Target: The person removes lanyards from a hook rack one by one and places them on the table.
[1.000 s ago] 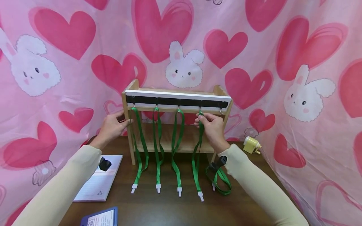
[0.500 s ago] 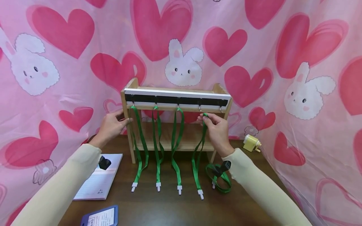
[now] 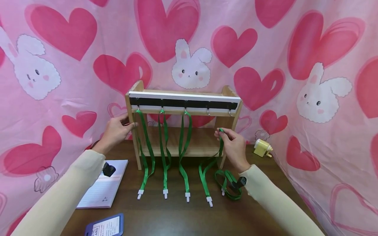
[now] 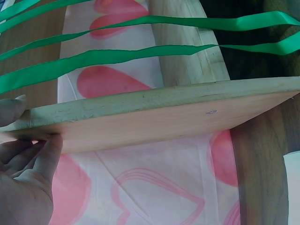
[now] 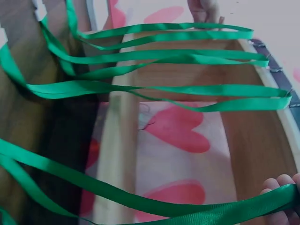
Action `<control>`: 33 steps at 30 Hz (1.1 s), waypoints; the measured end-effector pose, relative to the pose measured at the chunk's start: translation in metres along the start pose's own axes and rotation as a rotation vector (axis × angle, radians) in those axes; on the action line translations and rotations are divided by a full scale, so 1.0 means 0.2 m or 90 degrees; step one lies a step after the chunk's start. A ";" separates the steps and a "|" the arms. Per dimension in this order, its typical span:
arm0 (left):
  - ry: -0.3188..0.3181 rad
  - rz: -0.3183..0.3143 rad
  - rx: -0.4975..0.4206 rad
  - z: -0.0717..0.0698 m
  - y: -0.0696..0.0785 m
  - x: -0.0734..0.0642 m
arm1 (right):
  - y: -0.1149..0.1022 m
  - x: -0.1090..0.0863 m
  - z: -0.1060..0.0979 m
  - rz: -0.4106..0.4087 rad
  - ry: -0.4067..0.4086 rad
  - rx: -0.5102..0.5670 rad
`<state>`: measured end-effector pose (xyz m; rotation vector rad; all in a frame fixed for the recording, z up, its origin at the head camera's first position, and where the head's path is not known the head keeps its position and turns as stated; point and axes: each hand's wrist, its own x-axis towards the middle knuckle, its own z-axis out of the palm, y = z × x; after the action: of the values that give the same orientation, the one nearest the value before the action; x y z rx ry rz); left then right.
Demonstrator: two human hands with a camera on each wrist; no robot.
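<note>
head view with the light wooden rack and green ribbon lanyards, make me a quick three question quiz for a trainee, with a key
1. Count: how many green ribbon lanyards hang from the small metal hooks on the light wooden rack?
2. True or false: the person's bare left hand grips a lanyard.
3. Fill in: the person's bare right hand holds one end of a green ribbon ____, off the hooks.

Key
1. Three.
2. False: it grips the rack's wooden side panel, as the left wrist view shows.
3. Lanyard.
</note>
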<state>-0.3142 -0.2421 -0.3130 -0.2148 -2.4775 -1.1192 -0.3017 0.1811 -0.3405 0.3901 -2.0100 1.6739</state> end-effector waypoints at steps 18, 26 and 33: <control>0.004 0.004 0.011 -0.02 0.01 0.00 | 0.19 -0.42 0.06 0.140 -0.102 -0.033; -0.003 0.002 0.011 -0.01 0.01 0.00 | 0.29 -0.47 0.15 0.187 -0.163 0.016; -0.009 -0.006 0.015 0.00 0.01 -0.01 | 0.55 -0.43 0.20 0.309 -0.062 0.048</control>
<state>-0.3122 -0.2403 -0.3122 -0.2041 -2.5056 -1.0949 -0.2937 0.1578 -0.4841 0.0011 -2.2440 2.0532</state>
